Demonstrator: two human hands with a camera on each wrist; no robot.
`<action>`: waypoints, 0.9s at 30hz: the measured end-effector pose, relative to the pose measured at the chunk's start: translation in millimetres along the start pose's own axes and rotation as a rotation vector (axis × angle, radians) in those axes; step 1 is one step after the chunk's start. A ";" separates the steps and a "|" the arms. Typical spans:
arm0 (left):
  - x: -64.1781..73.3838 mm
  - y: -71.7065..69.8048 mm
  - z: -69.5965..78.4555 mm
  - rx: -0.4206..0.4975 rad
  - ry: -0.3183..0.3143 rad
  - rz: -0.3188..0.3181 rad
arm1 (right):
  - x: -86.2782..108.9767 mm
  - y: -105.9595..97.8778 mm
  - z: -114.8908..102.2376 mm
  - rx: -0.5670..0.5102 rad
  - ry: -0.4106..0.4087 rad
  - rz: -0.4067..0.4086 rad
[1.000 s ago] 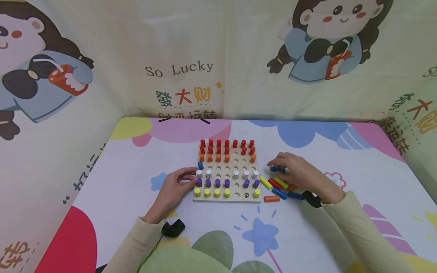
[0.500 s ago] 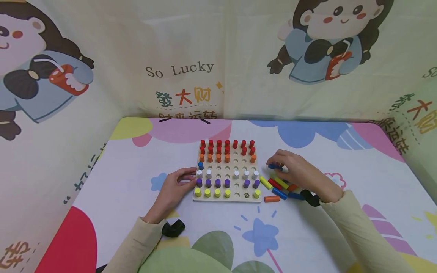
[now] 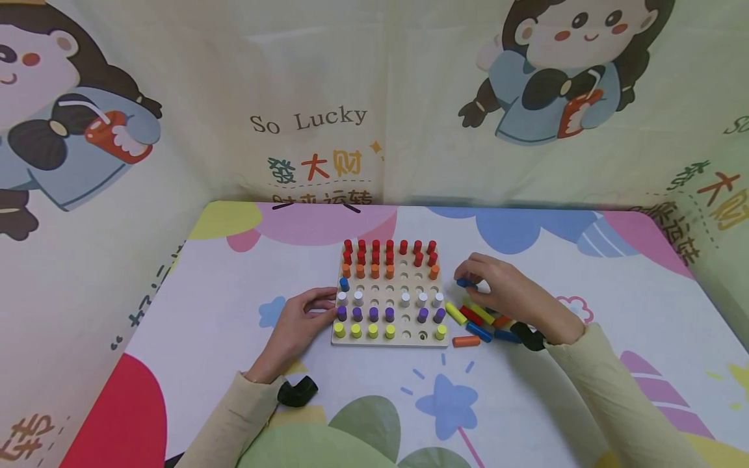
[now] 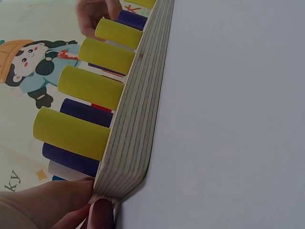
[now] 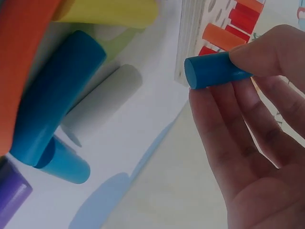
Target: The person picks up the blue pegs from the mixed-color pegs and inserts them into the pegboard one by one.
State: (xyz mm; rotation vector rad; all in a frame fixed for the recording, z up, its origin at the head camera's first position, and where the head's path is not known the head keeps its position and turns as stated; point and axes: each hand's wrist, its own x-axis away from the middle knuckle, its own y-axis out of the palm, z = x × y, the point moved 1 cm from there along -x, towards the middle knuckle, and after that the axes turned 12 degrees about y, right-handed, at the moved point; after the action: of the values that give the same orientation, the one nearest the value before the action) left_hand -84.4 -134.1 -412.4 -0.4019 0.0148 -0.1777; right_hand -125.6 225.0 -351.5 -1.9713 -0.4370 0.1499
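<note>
A wooden pegboard (image 3: 404,341) sits on the table with rows of red, orange, blue, white, purple and yellow pegs upright in its holes. Several holes in the middle are bare. At its left edge my left hand (image 3: 304,318) grips the board; the left wrist view shows thumb and finger at the corner of the board's layered side (image 4: 136,124). My right hand (image 3: 500,283) pinches a blue peg (image 5: 212,70) between thumb and fingertips, held in the air right of the board. The peg lies roughly sideways.
Right of the board lies a loose heap of pegs: a yellow peg (image 3: 456,312), a red peg (image 3: 471,315), a blue peg (image 3: 478,332), an orange peg (image 3: 466,340) and others. The right wrist view also shows a white peg (image 5: 102,102) and a purple peg (image 5: 12,191).
My right hand has risen slightly and shifted a little left, away from the heap, with the blue peg turning in its fingers. The left hand and the board have stayed in place.
</note>
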 end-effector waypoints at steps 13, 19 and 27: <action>-0.4 0.6 -1.2 0.005 -0.001 -0.001 | -6.5 -2.0 -7.9 -0.022 -0.055 0.017; -0.5 0.7 -1.6 0.002 -0.007 0.001 | -9.9 -4.4 -14.3 -0.038 -0.058 0.002; -0.7 0.4 -2.0 0.013 -0.009 -0.001 | -13.0 -5.9 -21.1 -0.042 -0.051 0.005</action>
State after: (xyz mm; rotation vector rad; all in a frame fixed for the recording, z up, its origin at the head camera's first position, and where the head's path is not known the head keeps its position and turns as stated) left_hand -85.1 -134.4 -414.4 -0.3894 0.0045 -0.1771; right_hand -132.7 204.5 -338.3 -2.0136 -0.4716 0.1961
